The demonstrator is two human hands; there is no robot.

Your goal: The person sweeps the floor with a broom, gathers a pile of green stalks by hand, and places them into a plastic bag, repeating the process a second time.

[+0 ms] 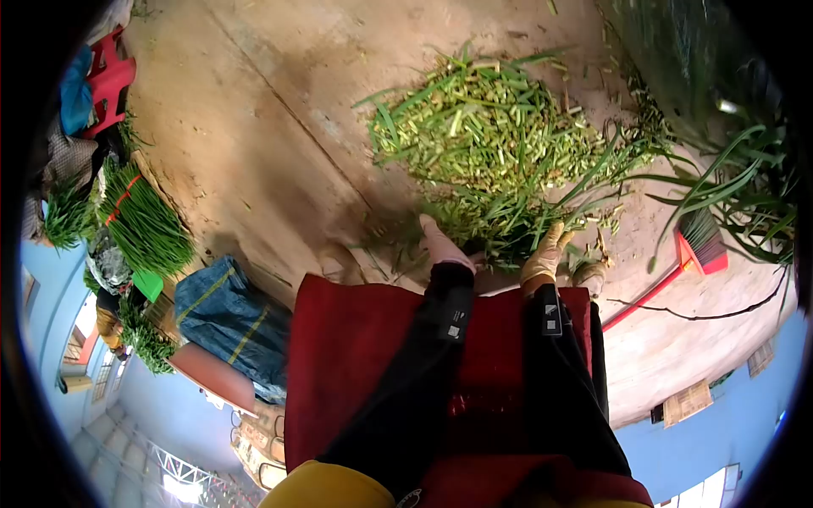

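My left hand (pixel 446 247), in a pale glove, reaches to the near edge of a heap of cut green stalks and leaves (pixel 483 135) on the floor. Its fingers are stretched out, and no object shows in them. To its right, my right hand (pixel 546 254), in a yellowish-white glove, has its fingers extended and slightly apart against the same edge. Between the hands lie loose green leaves (pixel 504 224); whether either palm touches them is hidden. A dark red apron (pixel 364 339) covers my lap below both forearms.
A red-handled broom (pixel 656 296) lies at the right, near long green leaves (pixel 720 182). Leftward are a blue woven sack (pixel 224 309), a green bundle (pixel 157 224) tied with a red-orange band, and a red plastic stool (pixel 110 85). Another person's yellow-brown sleeve (pixel 108 326) shows at far left.
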